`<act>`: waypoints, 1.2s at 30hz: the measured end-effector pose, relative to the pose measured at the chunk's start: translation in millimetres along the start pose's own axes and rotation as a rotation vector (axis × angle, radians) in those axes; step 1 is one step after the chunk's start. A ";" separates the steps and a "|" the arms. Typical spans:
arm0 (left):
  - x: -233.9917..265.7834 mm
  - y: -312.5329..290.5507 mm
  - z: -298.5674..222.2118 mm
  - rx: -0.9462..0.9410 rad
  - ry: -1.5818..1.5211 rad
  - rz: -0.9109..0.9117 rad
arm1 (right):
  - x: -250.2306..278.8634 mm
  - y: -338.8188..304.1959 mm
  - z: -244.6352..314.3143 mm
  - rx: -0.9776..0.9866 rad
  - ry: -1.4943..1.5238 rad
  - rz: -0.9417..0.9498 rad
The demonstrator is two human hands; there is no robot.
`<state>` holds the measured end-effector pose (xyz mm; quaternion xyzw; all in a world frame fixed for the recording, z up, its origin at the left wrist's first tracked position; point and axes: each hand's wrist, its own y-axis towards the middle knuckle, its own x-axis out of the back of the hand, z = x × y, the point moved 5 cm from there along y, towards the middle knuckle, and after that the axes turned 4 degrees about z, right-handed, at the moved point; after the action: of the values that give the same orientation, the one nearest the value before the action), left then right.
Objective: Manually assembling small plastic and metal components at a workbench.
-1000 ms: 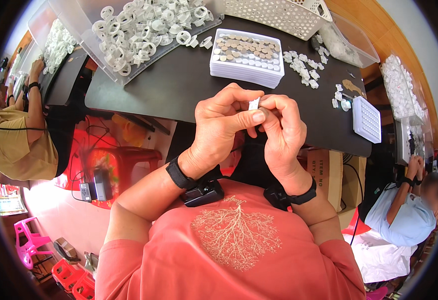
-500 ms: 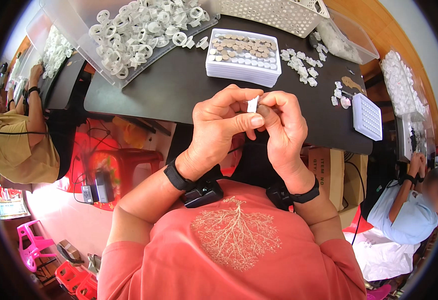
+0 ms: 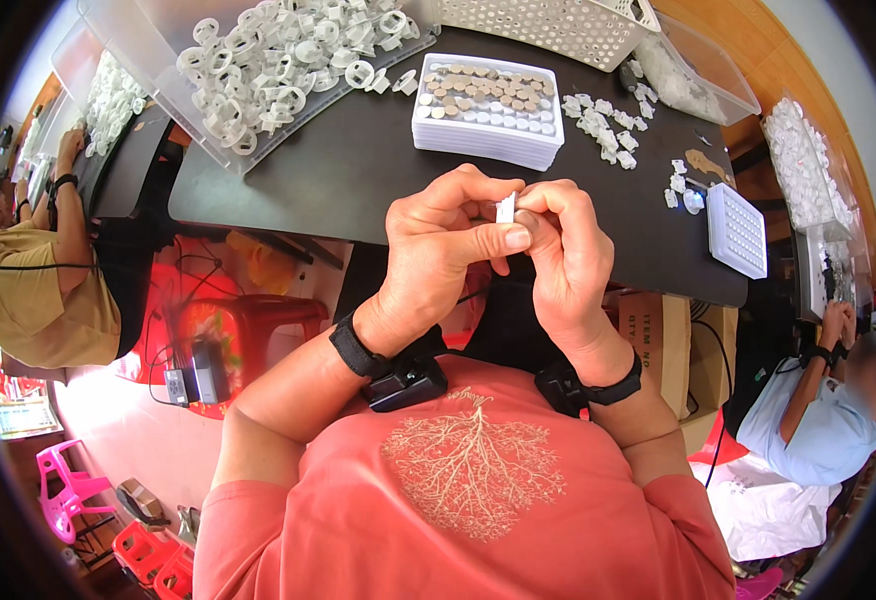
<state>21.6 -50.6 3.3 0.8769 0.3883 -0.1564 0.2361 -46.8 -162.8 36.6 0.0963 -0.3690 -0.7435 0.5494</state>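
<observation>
A small white plastic part [image 3: 506, 208] is pinched between my two hands, just off the table's near edge. My left hand [image 3: 448, 228] grips it with thumb and forefinger from the left. From the right, the fingers of my right hand [image 3: 570, 245] close on the same part, hiding most of it. Beyond my hands stands a stack of white trays [image 3: 486, 140], the top one holding rows of small round discs, some silvery, some tan. To the stack's right lie several loose white plastic parts [image 3: 598, 125].
A clear bin of ring-shaped translucent parts [image 3: 288, 75] stands at the far left of the dark table [image 3: 288, 200]. A perforated white basket [image 3: 548, 35] and a clear box [image 3: 693, 80] are at the back. At right lies a white tray [image 3: 736, 230]. Co-workers sit on both sides.
Both hands keep their pinch on the small white part, which has tilted slightly. The view has shifted a little.
</observation>
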 end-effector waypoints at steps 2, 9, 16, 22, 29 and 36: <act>-1.4 0.4 -1.3 0.021 0.001 -0.023 | 1.6 0.6 -2.6 -0.041 0.016 0.010; 1.3 -0.4 -1.2 0.070 -0.042 -0.028 | 5.5 0.1 -9.8 0.040 0.019 0.097; 1.7 1.0 0.3 0.041 -0.053 -0.005 | 2.8 -3.9 -8.6 -0.091 0.225 0.052; 1.8 0.2 -1.0 0.040 -0.033 -0.007 | 4.1 -3.4 -8.8 -0.011 0.100 0.042; -2.3 2.4 1.1 0.028 -0.090 0.013 | 9.3 -4.4 -7.8 0.013 0.110 0.077; 4.0 0.2 -3.0 0.117 -0.044 -0.020 | 6.6 -4.2 -2.9 -0.026 0.096 0.022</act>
<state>24.7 -46.7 4.0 0.8817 0.3818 -0.2002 0.1914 -50.8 -169.4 33.5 0.1210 -0.3335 -0.7366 0.5758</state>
